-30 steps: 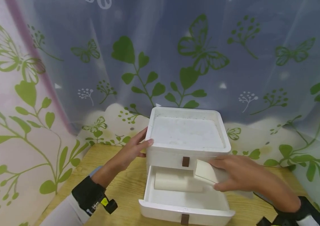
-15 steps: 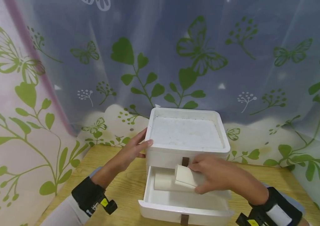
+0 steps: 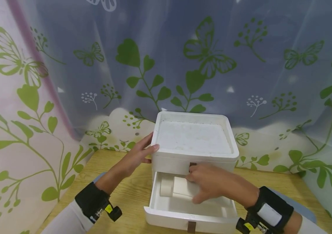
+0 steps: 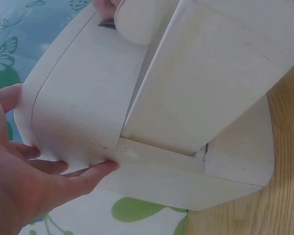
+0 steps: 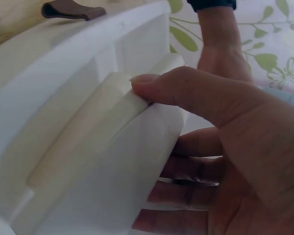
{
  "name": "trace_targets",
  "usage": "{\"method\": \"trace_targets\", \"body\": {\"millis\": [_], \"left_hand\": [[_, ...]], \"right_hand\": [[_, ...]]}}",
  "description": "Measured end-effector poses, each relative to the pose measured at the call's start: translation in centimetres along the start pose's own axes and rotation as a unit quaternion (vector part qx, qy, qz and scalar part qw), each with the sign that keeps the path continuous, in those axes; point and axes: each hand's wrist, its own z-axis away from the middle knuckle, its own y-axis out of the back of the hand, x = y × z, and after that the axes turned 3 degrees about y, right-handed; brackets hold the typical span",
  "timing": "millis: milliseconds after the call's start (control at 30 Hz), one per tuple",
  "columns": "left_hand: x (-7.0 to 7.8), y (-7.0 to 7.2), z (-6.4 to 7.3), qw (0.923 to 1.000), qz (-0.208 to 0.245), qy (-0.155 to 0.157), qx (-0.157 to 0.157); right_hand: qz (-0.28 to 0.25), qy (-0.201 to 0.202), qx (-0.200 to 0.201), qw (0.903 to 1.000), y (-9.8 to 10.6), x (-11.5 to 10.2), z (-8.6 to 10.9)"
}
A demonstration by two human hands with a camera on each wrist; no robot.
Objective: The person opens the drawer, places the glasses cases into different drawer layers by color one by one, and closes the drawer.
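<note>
A white drawer unit (image 3: 195, 138) has its lower drawer (image 3: 166, 208) pulled out. Against its left side my left hand (image 3: 136, 156) rests, thumb at the top front edge and fingers fairly straight along the side wall. My right hand (image 3: 212, 182) is over the drawer, pinching a cream folded piece (image 3: 183, 187), paper-like or cloth-like, between thumb and fingers. In the right wrist view the thumb lies on the folded piece's (image 5: 122, 98) near edge, with the fingers behind it. Inside the drawer lies a cream roll (image 3: 166, 188), mostly covered by the folded piece.
The unit stands on a wooden table (image 3: 125, 201), with a patterned curtain (image 3: 160, 65) close behind and at both sides. A shut upper drawer with a brown pull tab (image 3: 193, 164) sits above the pulled-out one. The unit's top is a shallow tray with raised rims.
My right hand has carried the folded piece leftward from the drawer's right side, then lowered it into the drawer over the roll. The left hand has stayed where it was.
</note>
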Motion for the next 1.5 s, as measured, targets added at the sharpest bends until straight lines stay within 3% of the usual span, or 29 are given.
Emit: {"method": "trace_targets", "body": {"millis": [333,633,767,967,1500], "left_hand": [[0.2,-0.1,0.1,1.0,0.0,0.001,0.005],[0.2,0.0,0.2,1.0,-0.001,0.0,0.002],[0.2,0.0,0.1,1.0,0.002,0.002,0.004],[0.1,0.0,0.2,1.0,0.009,0.004,0.003],[0.1,0.0,0.0,1.0,0.006,-0.002,-0.002]], "right_hand": [[-0.041,-0.023,-0.091,0.9947,-1.3,-0.9,-1.7],[-0.024,-0.003,-0.101,0.9946,-2.1,-1.4,-2.7],[-0.025,-0.016,-0.102,0.9943,-2.5,-1.7,-3.1],[0.017,-0.026,-0.116,0.9928,-3.5,-2.1,-3.3],[-0.009,-0.059,-0.104,0.9928,-4.2,-2.3,-2.9]]}}
